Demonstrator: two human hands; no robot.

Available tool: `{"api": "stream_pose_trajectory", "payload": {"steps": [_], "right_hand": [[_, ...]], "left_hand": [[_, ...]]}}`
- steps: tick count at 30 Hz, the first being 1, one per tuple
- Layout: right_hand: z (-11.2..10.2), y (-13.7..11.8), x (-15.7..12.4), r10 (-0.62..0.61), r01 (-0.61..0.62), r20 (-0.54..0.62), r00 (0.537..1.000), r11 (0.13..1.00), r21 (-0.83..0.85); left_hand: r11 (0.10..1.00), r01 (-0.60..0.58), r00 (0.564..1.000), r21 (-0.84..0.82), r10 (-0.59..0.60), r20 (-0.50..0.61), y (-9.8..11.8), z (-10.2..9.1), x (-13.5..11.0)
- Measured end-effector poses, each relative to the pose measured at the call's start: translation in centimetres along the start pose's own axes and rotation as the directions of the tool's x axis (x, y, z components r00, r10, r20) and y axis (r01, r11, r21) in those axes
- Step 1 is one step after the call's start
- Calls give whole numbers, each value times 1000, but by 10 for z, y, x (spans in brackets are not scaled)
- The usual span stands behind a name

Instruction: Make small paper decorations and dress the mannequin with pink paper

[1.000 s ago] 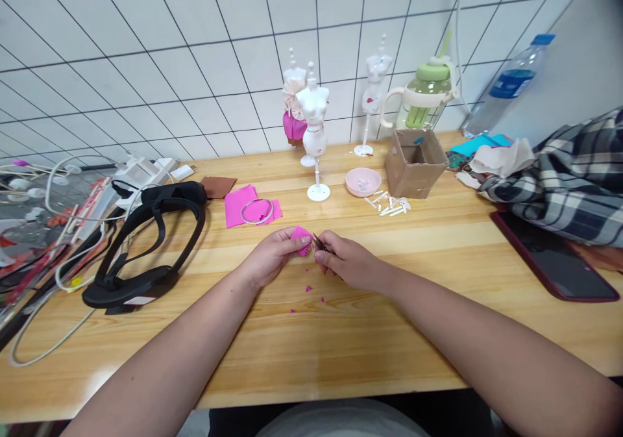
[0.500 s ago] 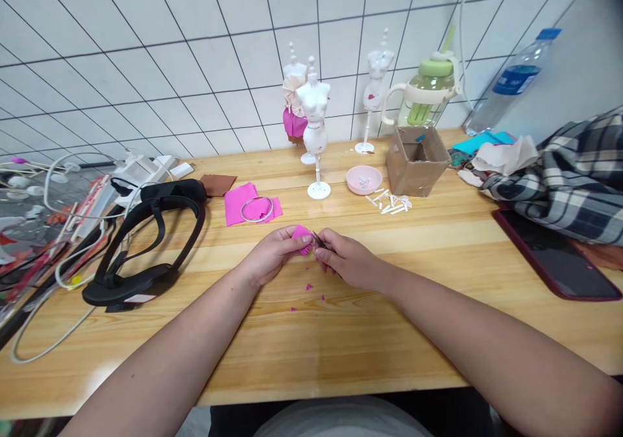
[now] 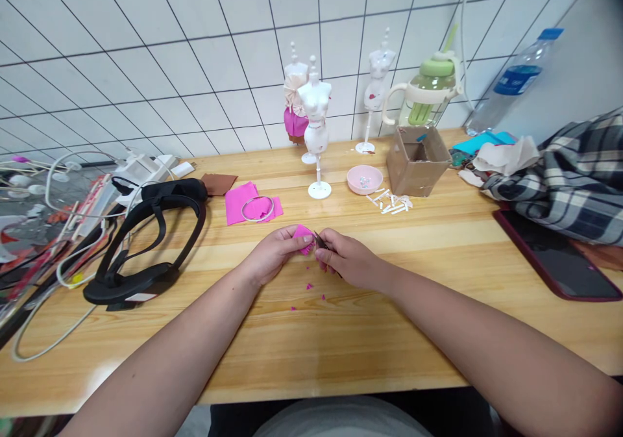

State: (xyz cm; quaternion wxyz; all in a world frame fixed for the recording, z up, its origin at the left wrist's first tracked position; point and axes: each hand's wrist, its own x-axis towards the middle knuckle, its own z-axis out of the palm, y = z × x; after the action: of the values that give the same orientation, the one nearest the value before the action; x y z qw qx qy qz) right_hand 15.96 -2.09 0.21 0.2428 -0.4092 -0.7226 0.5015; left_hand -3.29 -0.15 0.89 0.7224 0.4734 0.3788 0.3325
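Note:
My left hand (image 3: 276, 254) pinches a small magenta piece of paper or fabric (image 3: 302, 234), its lower edge cut into a fringe. Close on the right, my right hand (image 3: 346, 258) is closed round small dark scissors (image 3: 322, 241), whose tips point up at the piece's right side. Whether the blades touch it I cannot make out. Several magenta scraps (image 3: 309, 286) lie on the wood below my hands. Beyond my left hand is a larger magenta sheet (image 3: 238, 202) with a metal ring (image 3: 257, 220) on it.
White mini mannequins (image 3: 315, 119) stand at the back, one dressed. Right of them are a pink bowl (image 3: 365, 180), white strips (image 3: 393, 203), a cardboard box (image 3: 418, 164) and a green-lidded jug (image 3: 431, 93). A black head strap (image 3: 146, 249) and cables lie left, a phone (image 3: 555, 255) right.
The view has shifted very slightly. The scissors' tips stand out a little more from my right hand; the magenta piece stays in my left.

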Motion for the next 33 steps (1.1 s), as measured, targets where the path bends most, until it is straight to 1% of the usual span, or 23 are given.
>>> {"api": "stream_pose_trajectory", "payload": {"steps": [7, 12, 17, 21, 25, 31, 33], "right_hand": [[0, -1, 0, -3, 3, -2, 1000, 1000, -9], [0, -2, 0, 2, -3, -17, 1000, 1000, -25], [-1, -4, -1, 9, -9, -13, 1000, 1000, -12], [-1, -5, -1, 13, -13, -13, 1000, 1000, -20], [-1, -3, 0, -11, 10, -29, 1000, 999, -34], [1, -1, 1, -15, 14, -43, 999, 1000, -15], [0, -2, 2, -6, 5, -63, 998, 1000, -19]], "left_hand": [[1000, -7, 1000, -5, 7, 16, 1, 1, -1], [1000, -12, 1000, 3, 12, -9, -1, 0, 0], [1000, -10, 1000, 2, 10, 18, -1, -1, 0], [1000, -8, 1000, 13, 8, -11, -1, -1, 0], [1000, -8, 999, 23, 9, -36, -2, -1, 0], [1000, -3, 999, 19, 4, -45, 1, 2, 0], [1000, -2, 999, 6, 3, -54, 1, 3, 0]]}}
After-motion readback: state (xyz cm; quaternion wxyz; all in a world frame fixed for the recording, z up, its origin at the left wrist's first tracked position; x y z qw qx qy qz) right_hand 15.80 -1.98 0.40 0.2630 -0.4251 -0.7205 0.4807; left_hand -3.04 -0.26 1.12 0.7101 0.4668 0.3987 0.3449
